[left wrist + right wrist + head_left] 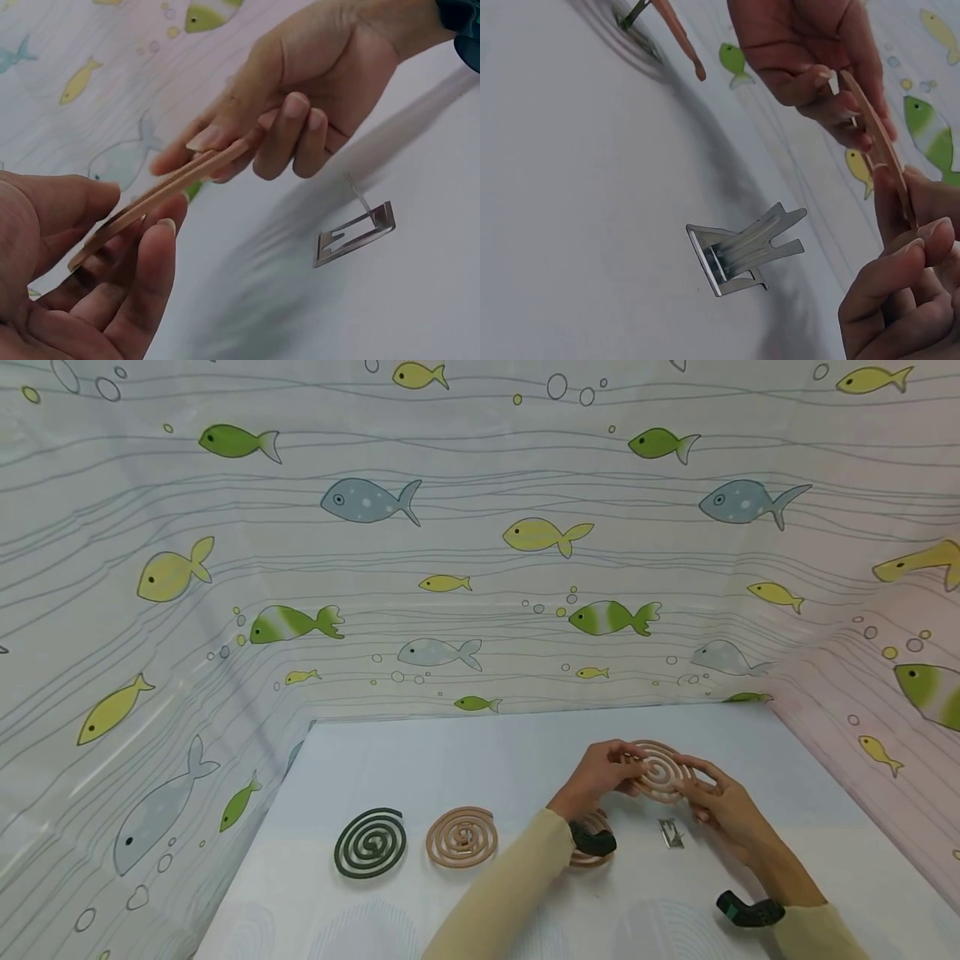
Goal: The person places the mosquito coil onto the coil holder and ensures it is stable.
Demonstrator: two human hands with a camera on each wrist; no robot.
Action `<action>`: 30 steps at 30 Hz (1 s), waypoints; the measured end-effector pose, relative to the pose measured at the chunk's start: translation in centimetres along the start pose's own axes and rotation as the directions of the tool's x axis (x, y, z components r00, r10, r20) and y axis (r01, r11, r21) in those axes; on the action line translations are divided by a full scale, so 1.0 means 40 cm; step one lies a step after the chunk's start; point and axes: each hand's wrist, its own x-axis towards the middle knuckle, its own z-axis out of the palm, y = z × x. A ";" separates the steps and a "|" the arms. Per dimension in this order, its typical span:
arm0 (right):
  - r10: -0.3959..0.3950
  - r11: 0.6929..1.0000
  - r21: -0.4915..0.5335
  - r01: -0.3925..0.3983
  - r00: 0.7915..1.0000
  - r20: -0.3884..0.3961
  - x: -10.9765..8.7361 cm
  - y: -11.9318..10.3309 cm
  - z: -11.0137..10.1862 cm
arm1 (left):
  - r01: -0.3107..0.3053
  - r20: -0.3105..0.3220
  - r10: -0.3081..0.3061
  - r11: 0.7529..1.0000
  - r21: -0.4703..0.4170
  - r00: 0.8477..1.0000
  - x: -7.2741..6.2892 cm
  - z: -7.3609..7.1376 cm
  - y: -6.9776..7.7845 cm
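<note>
A brown mosquito coil [657, 772] is held up between both hands above the right part of the table. My left hand [600, 771] pinches its left edge between thumb and fingers. The opposite edge is gripped by my right hand [723, 808], thumb on the near face. In the left wrist view the coil [171, 184] shows edge-on, a thin tilted strip. Below the hands lies a small metal coil stand [671, 833]; in the right wrist view this stand [742, 251] has a forked tongue bent up from its frame.
On the left of the white table [420, 760] are a dark green coil [371, 843] and a brown coil [461, 837], with metal at its centre. Another brown coil [592, 860] is partly hidden by the left wrist's black band [592, 840]. Fish-patterned sheeting [480, 610] encloses the back and sides.
</note>
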 end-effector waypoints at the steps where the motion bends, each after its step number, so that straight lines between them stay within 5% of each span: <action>1: -0.001 1.000 -0.008 0.001 1.000 0.009 0.000 0.000 -0.002 | 0.003 0.000 -0.003 1.000 0.012 1.000 -0.001 -0.001 0.000; 14: -0.035 0.997 -0.064 0.036 0.999 0.006 -0.007 0.007 -0.020 | -0.030 0.126 0.018 0.995 0.094 0.992 -0.041 0.000 0.002; 30: -0.064 0.993 -0.097 0.069 0.996 0.061 -0.035 0.007 -0.014 | -0.016 0.110 0.007 0.997 0.082 0.994 -0.075 0.012 -0.005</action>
